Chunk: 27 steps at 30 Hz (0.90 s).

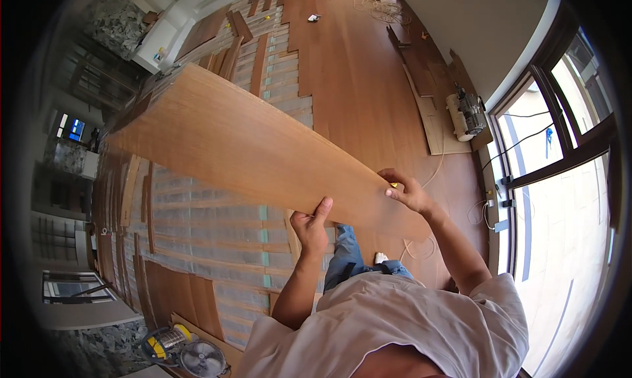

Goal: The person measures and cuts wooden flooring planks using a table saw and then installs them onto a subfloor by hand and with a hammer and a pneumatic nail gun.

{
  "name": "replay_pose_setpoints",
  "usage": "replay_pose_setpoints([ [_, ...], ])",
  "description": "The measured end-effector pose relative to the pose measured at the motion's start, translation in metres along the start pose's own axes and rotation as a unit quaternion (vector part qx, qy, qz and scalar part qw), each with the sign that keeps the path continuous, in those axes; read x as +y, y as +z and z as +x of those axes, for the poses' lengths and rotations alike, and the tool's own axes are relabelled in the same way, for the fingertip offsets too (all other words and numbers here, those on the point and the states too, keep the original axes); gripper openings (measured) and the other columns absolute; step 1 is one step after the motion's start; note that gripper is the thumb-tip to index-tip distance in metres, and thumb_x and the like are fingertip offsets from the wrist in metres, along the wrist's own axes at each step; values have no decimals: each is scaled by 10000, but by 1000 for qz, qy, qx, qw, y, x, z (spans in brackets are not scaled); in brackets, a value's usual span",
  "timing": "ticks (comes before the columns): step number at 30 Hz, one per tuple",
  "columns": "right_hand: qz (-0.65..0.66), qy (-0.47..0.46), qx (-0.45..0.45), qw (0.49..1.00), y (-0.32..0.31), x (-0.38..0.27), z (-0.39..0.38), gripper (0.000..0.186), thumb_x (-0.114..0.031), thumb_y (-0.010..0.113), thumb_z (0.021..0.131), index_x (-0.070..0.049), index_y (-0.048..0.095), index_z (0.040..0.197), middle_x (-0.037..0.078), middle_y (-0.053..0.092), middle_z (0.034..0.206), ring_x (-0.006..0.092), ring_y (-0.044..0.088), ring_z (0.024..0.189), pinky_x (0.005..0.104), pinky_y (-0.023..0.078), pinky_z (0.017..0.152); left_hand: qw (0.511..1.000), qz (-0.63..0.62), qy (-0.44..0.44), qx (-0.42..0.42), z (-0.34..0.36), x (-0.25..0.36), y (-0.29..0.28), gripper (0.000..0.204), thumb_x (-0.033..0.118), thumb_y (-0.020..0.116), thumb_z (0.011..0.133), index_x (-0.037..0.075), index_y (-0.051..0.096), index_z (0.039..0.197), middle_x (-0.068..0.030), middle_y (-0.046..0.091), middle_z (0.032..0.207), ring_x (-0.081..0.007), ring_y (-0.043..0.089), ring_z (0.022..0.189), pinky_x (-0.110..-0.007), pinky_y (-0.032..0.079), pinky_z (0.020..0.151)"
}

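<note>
I hold a long wooden floor plank (224,141) raised across my body, its far end reaching to the upper left. My left hand (311,225) grips its lower edge, thumb on the face. My right hand (407,194) grips the upper edge toward the near end, fingers curled over it, with something small and yellow (394,184) at the fingers, too small to name. Below are my jeans and one light shoe (381,257).
Laid flooring (349,69) runs along the right, beside loose boards (411,62), a compressor (466,111) with hoses and a tall window (553,213). Membrane with battens (237,233) covers the left floor. A fan (201,357) and vacuum (168,340) stand lower left.
</note>
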State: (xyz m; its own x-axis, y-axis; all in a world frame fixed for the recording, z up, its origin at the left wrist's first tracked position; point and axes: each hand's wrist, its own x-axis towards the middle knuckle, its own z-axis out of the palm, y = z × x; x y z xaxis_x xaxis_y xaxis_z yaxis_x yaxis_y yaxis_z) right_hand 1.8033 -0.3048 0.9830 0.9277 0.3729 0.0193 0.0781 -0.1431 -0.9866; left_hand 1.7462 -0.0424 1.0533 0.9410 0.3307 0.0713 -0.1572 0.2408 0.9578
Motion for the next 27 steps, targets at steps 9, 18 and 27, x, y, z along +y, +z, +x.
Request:
replay_pose_setpoints([
  [9,99,2,-105,990,-24,-61,341,569,-334,842,834,57,668,1208,108,727,1105,153,635,1049,321,497,927,982,129,11,-137,332,-40,19,263,201,806,865,-19,737,991,-15,723,877,-99,628,803,-268,506,755],
  [18,255,-16,11,967,-78,-21,574,441,-204,783,896,39,647,1238,90,704,1167,169,639,1061,325,508,936,933,286,41,-214,612,-38,100,379,230,842,820,0,680,1075,-57,727,935,-155,656,823,-310,525,776],
  [27,378,4,241,894,-143,64,838,285,-157,739,932,18,675,1147,46,715,1029,125,649,899,301,533,786,783,256,307,-477,741,-139,313,131,30,733,835,40,654,939,-95,633,976,-298,610,944,-404,493,863],
])
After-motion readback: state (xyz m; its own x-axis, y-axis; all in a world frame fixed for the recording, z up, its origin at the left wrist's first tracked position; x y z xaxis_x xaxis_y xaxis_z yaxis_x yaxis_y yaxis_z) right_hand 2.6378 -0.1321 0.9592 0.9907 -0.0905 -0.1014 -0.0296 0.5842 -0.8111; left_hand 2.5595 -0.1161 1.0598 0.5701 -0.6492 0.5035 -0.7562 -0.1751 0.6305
